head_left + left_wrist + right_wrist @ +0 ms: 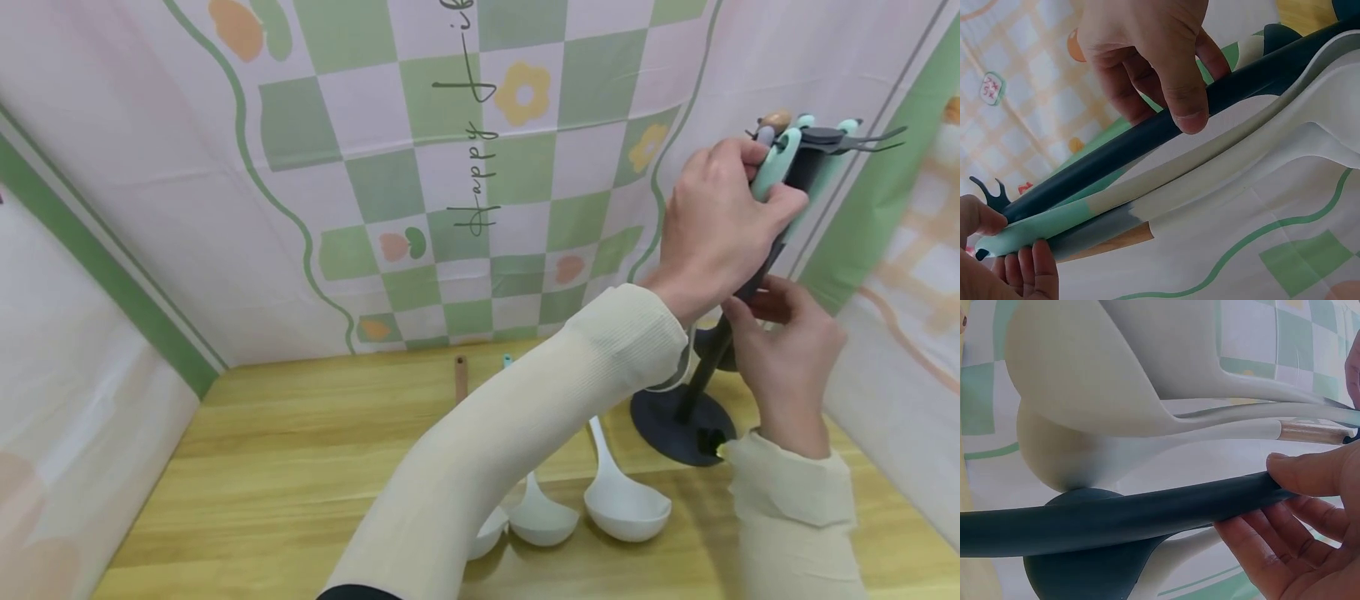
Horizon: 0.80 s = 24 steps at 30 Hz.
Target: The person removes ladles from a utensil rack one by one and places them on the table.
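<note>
At the top of a dark utensil stand (705, 367), my left hand (716, 221) grips the mint handle (1041, 230) of a kitchen utensil by one of the hooks. Thumb and curled fingers lie on either side of that handle in the left wrist view. Lower down, my right hand (795, 354) holds the stand's pole (1147, 519) between thumb and fingers. Pale utensil heads (1079, 369) hang beside the pole, along with a dark rounded head (1079, 575). A grey handle (1094, 232) and a wooden handle (1113, 242) hang next to the mint one.
Three pale ladles lie on the wooden table (277, 450): a white one (627, 504), a greyish one (542, 518) and one partly hidden by my left sleeve (517, 425). The stand's round base (682, 425) rests near the right wall. A checkered cloth (450, 183) hangs behind.
</note>
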Each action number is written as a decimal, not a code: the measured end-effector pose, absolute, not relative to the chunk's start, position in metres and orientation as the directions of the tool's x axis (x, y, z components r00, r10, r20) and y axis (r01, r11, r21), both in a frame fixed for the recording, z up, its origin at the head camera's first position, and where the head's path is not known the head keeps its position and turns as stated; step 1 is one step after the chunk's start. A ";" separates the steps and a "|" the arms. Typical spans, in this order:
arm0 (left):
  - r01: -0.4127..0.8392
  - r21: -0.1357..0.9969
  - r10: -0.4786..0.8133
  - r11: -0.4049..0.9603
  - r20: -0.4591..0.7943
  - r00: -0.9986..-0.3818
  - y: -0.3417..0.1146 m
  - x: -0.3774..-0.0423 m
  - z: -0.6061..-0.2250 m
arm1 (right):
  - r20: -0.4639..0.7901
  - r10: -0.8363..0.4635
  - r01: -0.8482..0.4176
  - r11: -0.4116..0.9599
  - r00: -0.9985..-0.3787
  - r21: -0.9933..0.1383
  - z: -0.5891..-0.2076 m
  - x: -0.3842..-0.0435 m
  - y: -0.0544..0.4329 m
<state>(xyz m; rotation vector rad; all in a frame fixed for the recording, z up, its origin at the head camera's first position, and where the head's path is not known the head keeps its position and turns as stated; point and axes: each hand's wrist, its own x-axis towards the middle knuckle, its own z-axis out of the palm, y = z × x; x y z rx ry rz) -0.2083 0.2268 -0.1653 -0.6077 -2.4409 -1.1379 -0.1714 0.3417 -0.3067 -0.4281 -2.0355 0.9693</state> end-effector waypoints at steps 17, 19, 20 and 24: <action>0.607 0.649 0.293 0.458 0.535 -0.793 0.207 -0.201 -0.172 | 0.506 0.598 -0.023 0.632 -0.621 -0.775 -0.306 -0.171 0.344; 0.635 0.635 0.320 0.440 0.550 -0.771 0.203 -0.201 -0.176 | 0.512 0.597 -0.030 0.633 -0.618 -0.773 -0.307 -0.171 0.344; 0.648 0.628 0.332 0.430 0.558 -0.761 0.201 -0.200 -0.178 | 0.517 0.596 -0.038 0.632 -0.614 -0.774 -0.307 -0.171 0.344; 0.686 0.611 0.381 0.394 0.571 -0.727 0.195 -0.199 -0.186 | 0.537 0.589 -0.062 0.637 -0.605 -0.768 -0.307 -0.172 0.344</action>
